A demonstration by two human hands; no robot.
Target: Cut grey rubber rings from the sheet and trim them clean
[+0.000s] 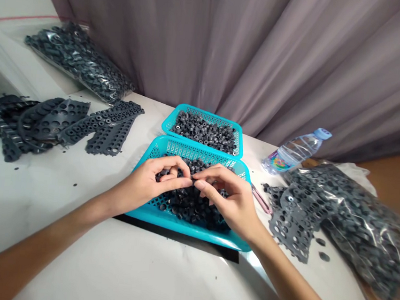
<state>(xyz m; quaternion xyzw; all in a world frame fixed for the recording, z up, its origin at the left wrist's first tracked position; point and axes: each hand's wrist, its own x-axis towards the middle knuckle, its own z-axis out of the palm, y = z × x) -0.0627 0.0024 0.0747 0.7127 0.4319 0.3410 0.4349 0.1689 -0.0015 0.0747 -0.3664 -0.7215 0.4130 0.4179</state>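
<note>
Above the nearer blue plastic basket [192,232], my left hand [155,176] and my right hand [226,190] meet fingertip to fingertip. Both are pinched together around a small dark piece [193,178], mostly covered by the fingers. It looks like the small black rubber parts [191,203] heaped below in the basket; its exact shape is hidden. Behind stands a second blue basket [169,124], holding more of the same short, hollow black parts [205,132].
At the left lie perforated black rubber sheets [107,136] and a full clear bag [81,60]. On the right are a water bottle [295,152], a pink cutter [261,200], another perforated sheet [292,225] and a bulging bag of parts [365,227]. A grey curtain [196,41] hangs behind the table.
</note>
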